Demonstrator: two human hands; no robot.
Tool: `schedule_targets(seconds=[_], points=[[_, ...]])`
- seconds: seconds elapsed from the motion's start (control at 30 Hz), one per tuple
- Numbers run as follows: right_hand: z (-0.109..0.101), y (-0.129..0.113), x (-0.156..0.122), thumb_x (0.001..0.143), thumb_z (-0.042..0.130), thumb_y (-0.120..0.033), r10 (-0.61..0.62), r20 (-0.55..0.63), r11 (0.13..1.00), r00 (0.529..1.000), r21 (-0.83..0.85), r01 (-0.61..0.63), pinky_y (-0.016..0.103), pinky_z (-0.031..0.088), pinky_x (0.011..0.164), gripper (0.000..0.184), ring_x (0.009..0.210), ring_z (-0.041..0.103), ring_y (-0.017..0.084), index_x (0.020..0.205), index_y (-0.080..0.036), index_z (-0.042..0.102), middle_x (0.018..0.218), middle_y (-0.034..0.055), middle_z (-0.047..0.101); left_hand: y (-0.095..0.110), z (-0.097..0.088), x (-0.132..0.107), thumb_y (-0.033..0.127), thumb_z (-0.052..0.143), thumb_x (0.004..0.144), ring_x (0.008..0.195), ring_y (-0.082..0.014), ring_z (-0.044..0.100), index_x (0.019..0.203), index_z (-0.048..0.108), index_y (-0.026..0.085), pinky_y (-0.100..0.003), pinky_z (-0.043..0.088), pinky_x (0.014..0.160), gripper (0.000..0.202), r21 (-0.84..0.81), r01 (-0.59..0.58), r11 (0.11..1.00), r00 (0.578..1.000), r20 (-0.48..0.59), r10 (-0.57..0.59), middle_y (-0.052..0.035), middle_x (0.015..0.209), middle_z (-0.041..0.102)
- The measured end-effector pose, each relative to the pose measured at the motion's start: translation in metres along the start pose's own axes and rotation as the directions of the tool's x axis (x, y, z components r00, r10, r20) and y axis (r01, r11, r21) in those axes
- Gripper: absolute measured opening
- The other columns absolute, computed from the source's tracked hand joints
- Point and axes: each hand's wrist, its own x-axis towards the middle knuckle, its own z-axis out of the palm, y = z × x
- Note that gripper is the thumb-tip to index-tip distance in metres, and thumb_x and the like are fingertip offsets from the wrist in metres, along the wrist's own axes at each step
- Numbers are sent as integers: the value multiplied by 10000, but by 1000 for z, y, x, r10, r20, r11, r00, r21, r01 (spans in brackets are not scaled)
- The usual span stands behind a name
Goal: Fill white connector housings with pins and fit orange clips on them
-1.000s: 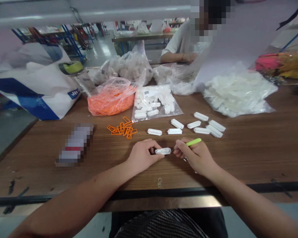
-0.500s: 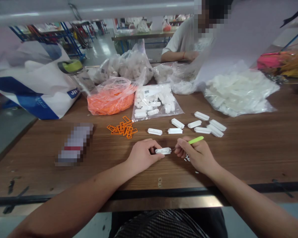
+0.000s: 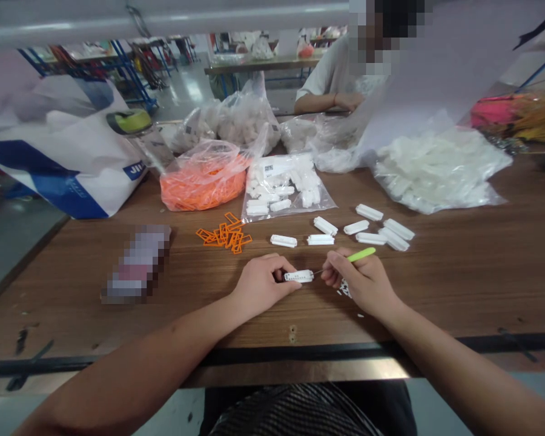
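My left hand (image 3: 264,281) pinches one end of a white plastic connector housing (image 3: 298,277), which has a row of small dark holes along its face. In my right hand (image 3: 355,275) is a thin metal pick with a lime-green handle (image 3: 362,254), held like a pen. The pick's tip points at the housing's right end; whether it touches cannot be made out. Tiny white bits (image 3: 344,289) lie on the table, partly hidden under my right hand. Beyond my hands lie several loose white housings (image 3: 320,240).
A pile of orange rectangular frames (image 3: 227,235) lies left of the housings. Behind stand a bag of orange parts (image 3: 204,181), a bag of white housings (image 3: 281,181) and a bag of whitish parts (image 3: 436,169). A blurred flat object (image 3: 138,260) lies left. Opposite sits a person (image 3: 327,85).
My right hand and the pick have shifted slightly, and a little more of the white bits shows beside it. The left hand and its housing stay put.
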Motion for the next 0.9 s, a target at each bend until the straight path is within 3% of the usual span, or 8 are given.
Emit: schedule_targets(seconds=[0.7,0.9], points=[[1,0,-1,879,526,-437,-36,20,998,999,-58,37,239,483,472,372,492,591,116,653,-161,630,577,35,647,1,-1,0,255,764,703,597,-117,510,771,705,196,-236,387,566,107,13,4,1000,1000,5,-4,18,678,606],[-3,0,-5,940,456,-382,-176,150,955,973,-215,206,258,480,540,374,558,601,127,669,-186,625,623,21,650,2,-1,0,242,755,705,597,-115,514,772,708,197,-234,384,565,94,15,10,1000,1000,2,-10,18,686,614]])
